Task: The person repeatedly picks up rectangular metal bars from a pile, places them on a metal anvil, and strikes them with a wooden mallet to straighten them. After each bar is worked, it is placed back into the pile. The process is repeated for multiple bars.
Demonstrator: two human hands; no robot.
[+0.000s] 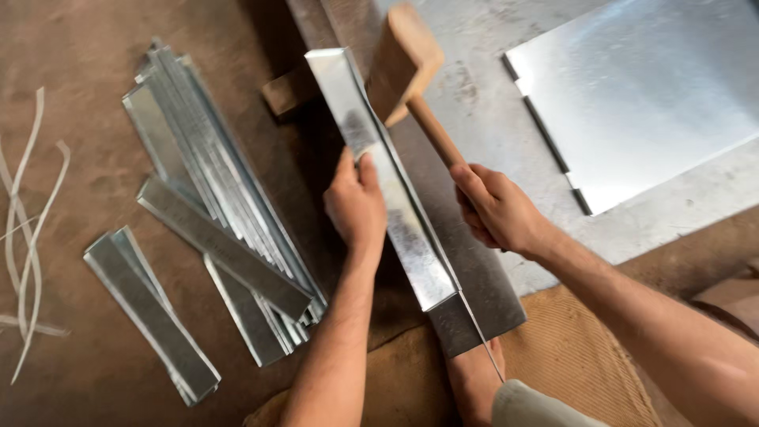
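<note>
While the head view looks straight down, the left hand [356, 202] lies at centre, fingers together and flat, pressing on a long bent metal strip [387, 186] that runs from 12 o'clock to 6 o'clock across the frame. Strip: shiny, folded along its length, resting on a dark steel bar [474, 273] that lies just beside it at 3 o'clock and follows the same slant. Right hand [498, 209]: at 3 o'clock of the left hand, fingers wrapped tight round the handle of a wooden mallet [407, 63]. Mallet head: pale block, at 12 o'clock of both hands, above the upper part of the strip; whether it touches the strip cannot be told. Bare foot [474, 379]: at 6 o'clock, under the near end of the strip. Stack of strips [213, 198]: many flat pieces, at 9 o'clock of the left hand, near but apart from it. Short pair of strips [150, 316]: at 8 o'clock, separate from the stack. Thin offcuts [32, 229]: curled slivers at the far 9 o'clock edge. Notched sheet [640, 95]: large, bright, at 2 o'clock, lying on a grey sheet [490, 119]. Sacking [585, 364]: brown woven cloth at 5 o'clock, under the right forearm.
</note>
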